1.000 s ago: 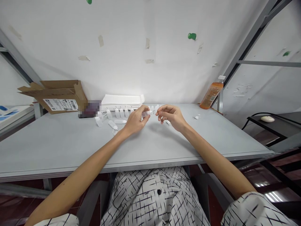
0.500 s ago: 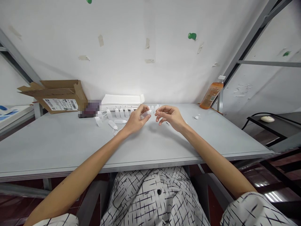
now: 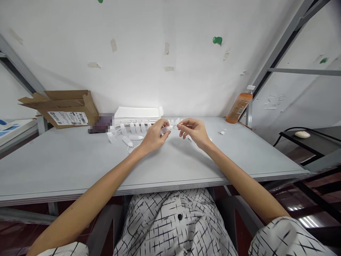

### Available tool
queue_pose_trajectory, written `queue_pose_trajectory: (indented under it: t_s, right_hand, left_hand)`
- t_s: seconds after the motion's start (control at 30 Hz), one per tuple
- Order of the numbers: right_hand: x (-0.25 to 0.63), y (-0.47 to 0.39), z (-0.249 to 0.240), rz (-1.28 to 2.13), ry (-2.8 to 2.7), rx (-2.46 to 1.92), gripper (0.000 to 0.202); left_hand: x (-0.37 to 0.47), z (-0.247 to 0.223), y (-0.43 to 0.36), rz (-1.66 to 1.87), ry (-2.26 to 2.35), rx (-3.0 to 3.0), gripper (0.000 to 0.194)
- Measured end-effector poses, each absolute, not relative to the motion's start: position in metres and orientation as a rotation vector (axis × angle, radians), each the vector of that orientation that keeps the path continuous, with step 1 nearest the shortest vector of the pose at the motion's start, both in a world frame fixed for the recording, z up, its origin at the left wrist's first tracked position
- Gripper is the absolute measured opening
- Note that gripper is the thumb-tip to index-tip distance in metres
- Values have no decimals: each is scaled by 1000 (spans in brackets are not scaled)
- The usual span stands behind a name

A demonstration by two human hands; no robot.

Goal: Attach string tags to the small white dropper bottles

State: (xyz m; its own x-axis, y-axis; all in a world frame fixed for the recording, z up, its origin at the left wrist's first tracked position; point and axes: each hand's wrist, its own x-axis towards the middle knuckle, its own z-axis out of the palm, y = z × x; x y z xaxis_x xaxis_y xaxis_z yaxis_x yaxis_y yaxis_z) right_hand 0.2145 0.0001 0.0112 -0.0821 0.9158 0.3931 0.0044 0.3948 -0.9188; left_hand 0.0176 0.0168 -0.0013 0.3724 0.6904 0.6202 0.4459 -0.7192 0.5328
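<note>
Over the middle of the table, my left hand (image 3: 156, 136) grips a small translucent dropper bottle (image 3: 165, 129) lying on its side, its white tip toward the right. My right hand (image 3: 195, 132) faces it with thumb and index finger pinched together close to that tip. What the pinch holds is a tiny thing at the fingertips, too small to make out. Several similar bottles (image 3: 132, 128) stand in a row behind and left of my left hand. Others lie in front of them, among them one tilted bottle (image 3: 128, 141). Small white pieces (image 3: 221, 133) lie to the right.
A white flat box (image 3: 138, 113) lies against the wall behind the bottles. Left of it are a blurred dark object (image 3: 102, 123) and an open cardboard box (image 3: 68, 110). An orange drink bottle (image 3: 239, 106) leans at the back right. The grey table (image 3: 170, 170) ends near my lap.
My right thumb and index finger have come together in a pinch near the bottle's tip. My left hand keeps its hold with little movement.
</note>
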Motion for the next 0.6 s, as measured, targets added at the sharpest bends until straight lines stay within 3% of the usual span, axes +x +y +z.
queue_pose_trajectory:
  t_s: [0.33,0.6]
  right_hand:
    - [215,2,8,959,-1461,-889,35]
    - [215,-1,12,983,-1466,-853,51]
  left_hand:
    - [18,-2,18,1315,1004,2391,12]
    - [18,-2,16,1265,988,2345,14]
